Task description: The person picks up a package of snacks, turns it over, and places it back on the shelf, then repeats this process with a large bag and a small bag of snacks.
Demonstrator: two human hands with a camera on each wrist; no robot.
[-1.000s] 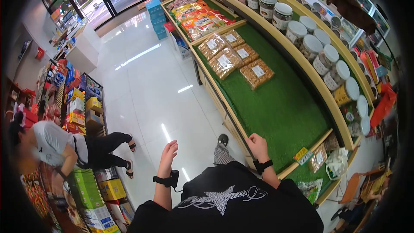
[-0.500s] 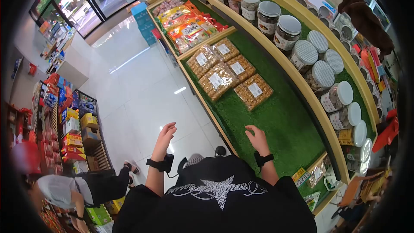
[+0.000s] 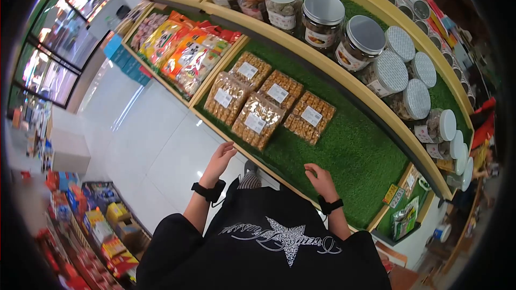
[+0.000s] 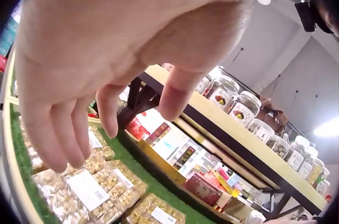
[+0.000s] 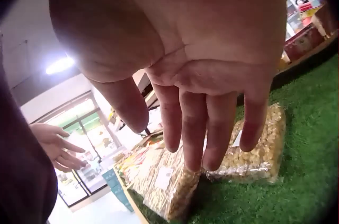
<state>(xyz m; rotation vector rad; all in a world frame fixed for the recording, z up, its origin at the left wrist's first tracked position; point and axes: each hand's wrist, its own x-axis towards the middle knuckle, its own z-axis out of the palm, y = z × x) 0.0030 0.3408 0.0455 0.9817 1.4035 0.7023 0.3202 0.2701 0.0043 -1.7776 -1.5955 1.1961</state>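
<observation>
Head view shows the right hand [image 3: 321,180] open, fingers relaxed and empty, over the green turf of the shelf [image 3: 355,156]; the snack packets [image 3: 257,121], clear with white labels, lie side by side on that turf just ahead of it. The left hand [image 3: 219,158] is open and empty too, by the shelf's wooden front edge, near the closest packet. Lidded jars [image 3: 365,35] stand on the tier above

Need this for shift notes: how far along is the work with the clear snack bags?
Done: five clear white-labelled bags of golden snacks lie on the green artificial-turf shelf. In hand: nothing; left hand and right hand hover open. Left: gripping a bag.
</observation>
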